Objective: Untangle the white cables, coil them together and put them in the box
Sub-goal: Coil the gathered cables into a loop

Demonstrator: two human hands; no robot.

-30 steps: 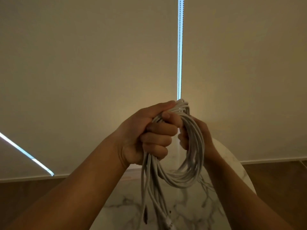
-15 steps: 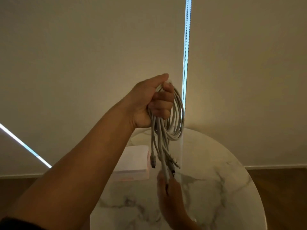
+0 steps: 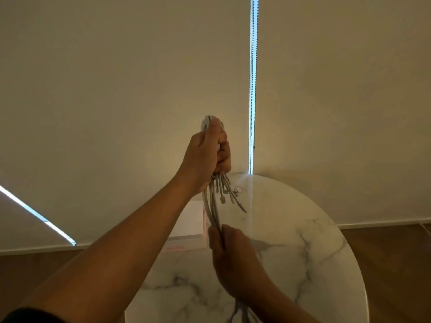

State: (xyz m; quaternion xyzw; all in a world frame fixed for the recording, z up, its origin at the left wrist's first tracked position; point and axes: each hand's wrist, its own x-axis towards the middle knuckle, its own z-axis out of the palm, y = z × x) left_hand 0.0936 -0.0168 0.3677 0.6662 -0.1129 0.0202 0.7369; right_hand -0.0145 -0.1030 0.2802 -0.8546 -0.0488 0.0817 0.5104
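The bundle of thin white cables (image 3: 212,207) is gripped at its top by the raised left hand (image 3: 205,157), fingers curled tightly round it, above the round white marble-patterned table (image 3: 303,252). Lower down, the hanging strands are clasped in the closed right hand (image 3: 233,255). Loose connector ends dangle just under the left hand. A pale rectangular cardboard box (image 3: 189,220) is seen on the table, behind the cables and partly hidden by the left forearm.
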